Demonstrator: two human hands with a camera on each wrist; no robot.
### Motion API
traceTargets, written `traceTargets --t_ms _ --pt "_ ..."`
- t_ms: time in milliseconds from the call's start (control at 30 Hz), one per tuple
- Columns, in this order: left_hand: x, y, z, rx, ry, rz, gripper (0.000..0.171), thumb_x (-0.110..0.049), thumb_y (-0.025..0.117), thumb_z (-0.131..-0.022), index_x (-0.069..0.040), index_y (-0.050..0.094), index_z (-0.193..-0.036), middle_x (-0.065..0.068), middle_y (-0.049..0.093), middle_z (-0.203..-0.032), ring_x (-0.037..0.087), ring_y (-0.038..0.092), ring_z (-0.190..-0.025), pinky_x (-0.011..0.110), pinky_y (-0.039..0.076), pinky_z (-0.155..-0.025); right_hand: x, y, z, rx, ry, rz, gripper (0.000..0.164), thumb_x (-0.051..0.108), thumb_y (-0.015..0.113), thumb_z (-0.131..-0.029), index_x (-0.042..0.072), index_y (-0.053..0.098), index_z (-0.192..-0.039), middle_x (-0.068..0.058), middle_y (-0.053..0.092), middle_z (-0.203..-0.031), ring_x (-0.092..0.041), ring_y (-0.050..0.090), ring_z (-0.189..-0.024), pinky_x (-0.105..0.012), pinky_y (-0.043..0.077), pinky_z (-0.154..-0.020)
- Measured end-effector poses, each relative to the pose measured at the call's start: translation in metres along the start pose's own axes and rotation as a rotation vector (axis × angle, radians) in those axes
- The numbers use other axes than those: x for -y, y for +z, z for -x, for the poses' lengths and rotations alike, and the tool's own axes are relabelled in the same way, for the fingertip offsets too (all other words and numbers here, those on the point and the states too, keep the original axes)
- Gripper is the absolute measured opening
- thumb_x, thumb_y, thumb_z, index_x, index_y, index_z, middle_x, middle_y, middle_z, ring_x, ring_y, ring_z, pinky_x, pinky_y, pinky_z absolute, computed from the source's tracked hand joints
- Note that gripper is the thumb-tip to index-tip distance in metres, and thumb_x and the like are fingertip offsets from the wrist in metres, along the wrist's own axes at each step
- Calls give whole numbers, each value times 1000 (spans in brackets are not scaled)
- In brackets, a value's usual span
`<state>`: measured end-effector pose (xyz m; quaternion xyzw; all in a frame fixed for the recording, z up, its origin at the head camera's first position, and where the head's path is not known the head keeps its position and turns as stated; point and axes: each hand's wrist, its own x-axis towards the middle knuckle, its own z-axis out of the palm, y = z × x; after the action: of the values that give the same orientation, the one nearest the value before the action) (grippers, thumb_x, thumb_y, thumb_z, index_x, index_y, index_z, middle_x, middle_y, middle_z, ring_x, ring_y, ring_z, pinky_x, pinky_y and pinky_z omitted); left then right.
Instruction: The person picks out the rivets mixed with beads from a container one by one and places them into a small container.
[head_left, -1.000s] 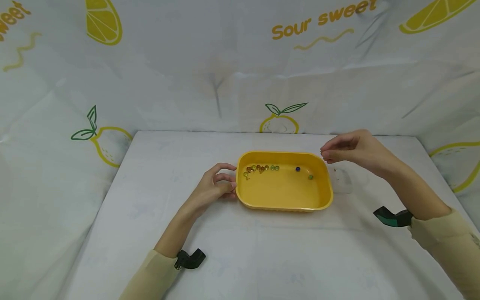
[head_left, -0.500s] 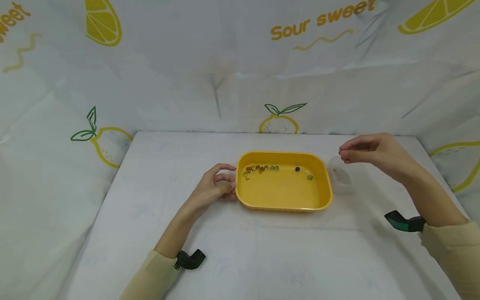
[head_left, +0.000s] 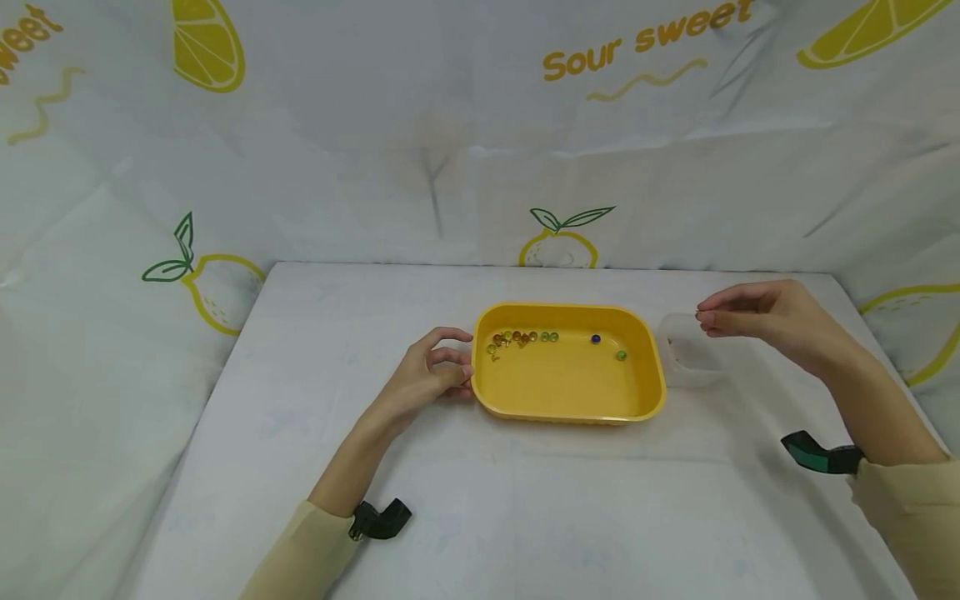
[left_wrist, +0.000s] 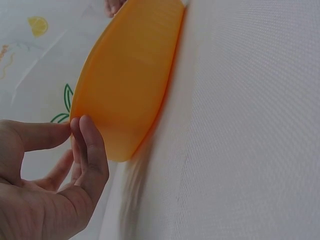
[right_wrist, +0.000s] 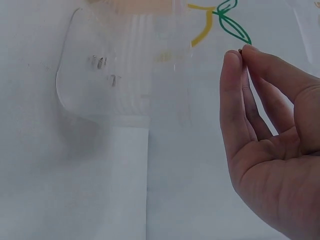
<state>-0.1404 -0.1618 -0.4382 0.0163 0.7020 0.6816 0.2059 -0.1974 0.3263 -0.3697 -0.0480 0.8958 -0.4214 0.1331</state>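
Observation:
My left hand (head_left: 431,371) holds the left end of a yellow tray (head_left: 562,392), its fingertips at the rim and outer wall. In the left wrist view, thumb and fingers meet the tray's end wall (left_wrist: 125,75). My right hand (head_left: 772,321) pinches a tiny dark brownish piece (right_wrist: 240,51) between thumb and index finger; its kind is too small to tell. Beneath and left of that hand stands a clear plastic box (head_left: 693,367), with a few small dark bits (right_wrist: 101,63) visible in it. Small gold-coloured pieces (head_left: 495,357) lie in the tray's left part.
Several amber and yellow-green glass marbles (head_left: 533,336) line the tray's back left. A blue marble (head_left: 596,339) and a green marble (head_left: 621,355) sit toward its right. The white-covered table (head_left: 525,517) meets a lemon-printed cloth (head_left: 360,183) behind.
My right hand has moved right and slightly down, from the tray's right rim to above the clear box's right side, still pinching the tiny piece. The left hand and the tray stay put.

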Motion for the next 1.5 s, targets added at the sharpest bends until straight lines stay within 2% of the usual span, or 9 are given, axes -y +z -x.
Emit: traceTargets --t_ms 633,1233,1500 --pt "0 0 0 3 0 -1 53 -2 68 -99 -15 53 -148 17 69 -115 20 74 -88 38 71 -86 -23 -2 5 51 28 -46 31 18 72 -105 -3 72 -128 17 82 -103 -8 80 -93 -16 66 -80" --pt "-1 1 1 4 -1 7 52 -3 69 -100 -16 53 -148 18 69 -116 21 74 -89 39 71 -87 -26 -2 6 70 -36 -113 23 7 72 -104 -6 74 -123 9 84 -104 -11 82 -92 -22 68 -80" --pt "-1 1 1 2 -7 11 51 -3 69 -101 -16 53 -147 21 69 -119 22 74 -88 37 71 -86 -27 0 8 65 -41 -88 26 9 72 -104 -6 73 -125 12 83 -104 -10 82 -93 -20 67 -80"
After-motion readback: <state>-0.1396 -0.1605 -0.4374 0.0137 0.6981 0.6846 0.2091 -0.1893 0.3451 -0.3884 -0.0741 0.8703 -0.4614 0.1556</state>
